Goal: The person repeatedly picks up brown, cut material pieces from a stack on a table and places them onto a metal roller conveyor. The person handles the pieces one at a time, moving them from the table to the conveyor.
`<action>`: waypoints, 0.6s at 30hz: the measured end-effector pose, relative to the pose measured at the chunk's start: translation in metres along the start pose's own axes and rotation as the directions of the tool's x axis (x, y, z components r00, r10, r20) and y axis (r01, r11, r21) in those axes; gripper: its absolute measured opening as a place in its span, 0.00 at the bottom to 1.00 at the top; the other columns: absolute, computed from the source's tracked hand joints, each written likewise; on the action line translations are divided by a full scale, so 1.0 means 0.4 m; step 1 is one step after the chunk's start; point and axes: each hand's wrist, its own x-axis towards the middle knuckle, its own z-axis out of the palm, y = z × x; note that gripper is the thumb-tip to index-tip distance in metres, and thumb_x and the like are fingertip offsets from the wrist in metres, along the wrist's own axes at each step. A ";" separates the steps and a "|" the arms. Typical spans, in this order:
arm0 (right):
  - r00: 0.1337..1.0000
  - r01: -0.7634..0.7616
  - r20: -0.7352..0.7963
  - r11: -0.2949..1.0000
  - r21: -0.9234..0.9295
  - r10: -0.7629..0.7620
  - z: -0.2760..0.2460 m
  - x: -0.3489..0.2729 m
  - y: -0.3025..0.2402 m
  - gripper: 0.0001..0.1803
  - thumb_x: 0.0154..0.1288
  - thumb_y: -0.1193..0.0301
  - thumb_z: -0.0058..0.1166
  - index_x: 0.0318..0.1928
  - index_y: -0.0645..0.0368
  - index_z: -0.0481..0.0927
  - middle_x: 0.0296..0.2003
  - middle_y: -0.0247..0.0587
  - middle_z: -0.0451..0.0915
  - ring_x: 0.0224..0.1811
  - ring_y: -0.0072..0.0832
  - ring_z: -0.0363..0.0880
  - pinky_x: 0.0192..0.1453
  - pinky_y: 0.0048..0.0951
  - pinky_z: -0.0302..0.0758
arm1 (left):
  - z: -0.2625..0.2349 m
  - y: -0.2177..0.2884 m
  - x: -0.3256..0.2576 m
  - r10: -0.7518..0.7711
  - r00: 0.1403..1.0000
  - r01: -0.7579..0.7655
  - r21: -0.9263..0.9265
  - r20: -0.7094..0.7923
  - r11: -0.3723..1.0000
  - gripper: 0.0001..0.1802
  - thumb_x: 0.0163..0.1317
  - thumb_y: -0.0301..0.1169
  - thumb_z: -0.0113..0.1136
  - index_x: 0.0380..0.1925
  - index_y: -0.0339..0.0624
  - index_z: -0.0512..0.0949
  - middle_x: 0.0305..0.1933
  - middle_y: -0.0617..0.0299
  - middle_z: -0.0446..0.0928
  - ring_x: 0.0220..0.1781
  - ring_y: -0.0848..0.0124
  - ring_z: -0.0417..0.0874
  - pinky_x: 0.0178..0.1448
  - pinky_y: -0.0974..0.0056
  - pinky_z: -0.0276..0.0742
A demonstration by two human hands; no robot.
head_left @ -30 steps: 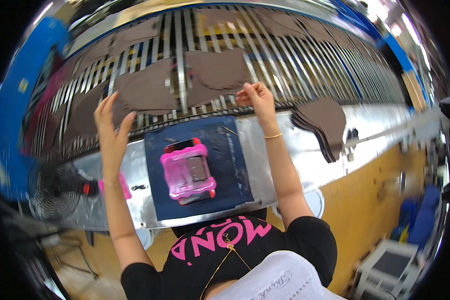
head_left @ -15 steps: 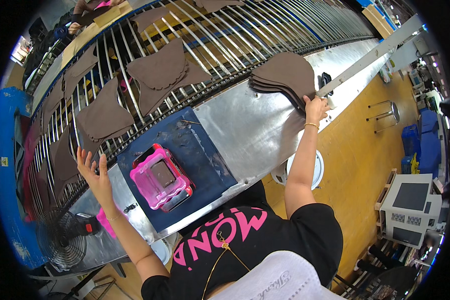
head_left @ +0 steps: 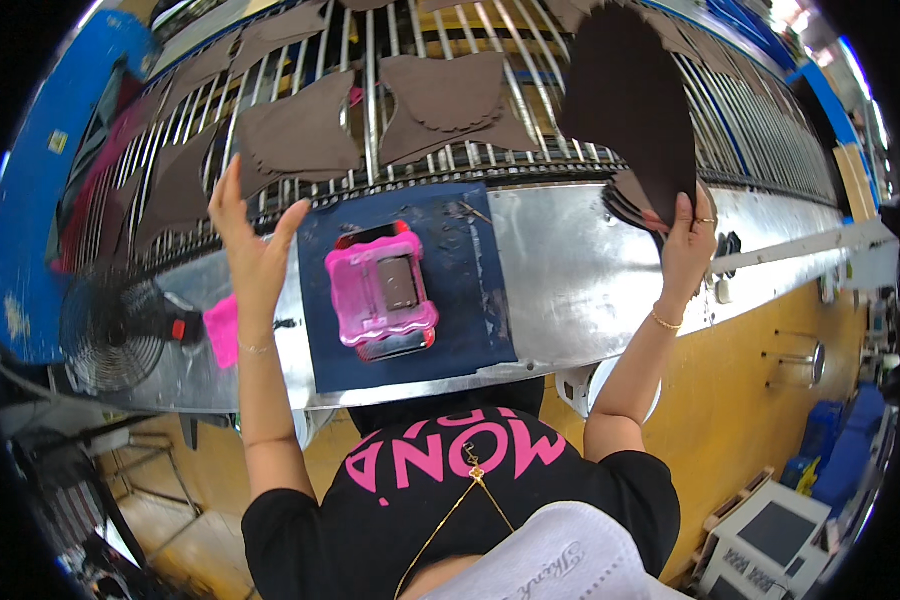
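My right hand (head_left: 688,240) grips the lower edge of a dark brown, rounded sheet piece (head_left: 630,110), held up above the bench. Beneath it, partly hidden, lies a stack of similar brown pieces (head_left: 625,197). With fingers spread and nothing in them, my left hand (head_left: 252,240) hovers over the bench's far edge, left of a dark blue mat (head_left: 475,320). On that mat sits a pink wavy-edged tray (head_left: 355,295) with a small brown block (head_left: 398,283) inside.
Beyond the metal bench (head_left: 560,300) runs a conveyor of metal rods (head_left: 369,70) carrying several brown pieces (head_left: 300,125). A black fan (head_left: 110,325) and a pink cloth (head_left: 222,332) are at left. A pale bar (head_left: 810,247) crosses the bench's right end.
My right hand has lifted a brown piece off the stack and raised it. My left hand remains open and raised. The view has turned, shifting the bench in the picture.
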 end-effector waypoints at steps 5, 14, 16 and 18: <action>0.926 -0.206 0.377 0.822 0.532 -0.012 0.241 -0.113 -0.152 0.14 0.72 0.68 0.45 0.48 0.67 0.70 0.33 0.46 0.80 0.22 0.28 0.81 0.27 0.26 0.81 | -0.020 0.011 -0.003 -0.031 0.998 0.042 -0.210 0.054 0.977 0.46 0.51 0.41 0.71 0.67 0.45 0.57 0.68 0.50 0.52 0.68 0.59 0.59 0.64 0.59 0.64; 0.684 0.218 0.580 0.883 0.415 -0.442 0.421 -0.237 -0.207 0.09 0.53 0.73 0.64 0.32 0.63 0.78 0.25 0.41 0.77 0.28 0.31 0.73 0.32 0.27 0.71 | -0.308 -0.014 -0.051 -0.329 0.944 0.293 -0.380 -0.032 0.877 0.08 0.61 0.28 0.61 0.39 0.37 0.77 0.29 0.70 0.76 0.22 0.86 0.69 0.20 0.80 0.59; 0.643 0.292 0.593 0.871 0.394 -0.484 0.437 -0.249 -0.210 0.10 0.48 0.75 0.67 0.27 0.61 0.77 0.20 0.38 0.72 0.26 0.34 0.66 0.34 0.31 0.68 | -0.343 -0.012 -0.067 -0.329 0.942 0.289 -0.348 -0.061 0.892 0.08 0.61 0.28 0.62 0.38 0.37 0.78 0.28 0.71 0.75 0.21 0.87 0.67 0.21 0.80 0.57; 0.609 0.381 0.558 0.825 0.418 -0.564 0.447 -0.257 -0.209 0.09 0.48 0.75 0.67 0.27 0.59 0.78 0.19 0.37 0.72 0.25 0.34 0.66 0.38 0.31 0.67 | -0.364 -0.036 -0.080 -0.310 0.950 0.282 -0.333 -0.030 0.900 0.08 0.61 0.28 0.62 0.39 0.37 0.78 0.27 0.71 0.74 0.21 0.87 0.66 0.21 0.80 0.57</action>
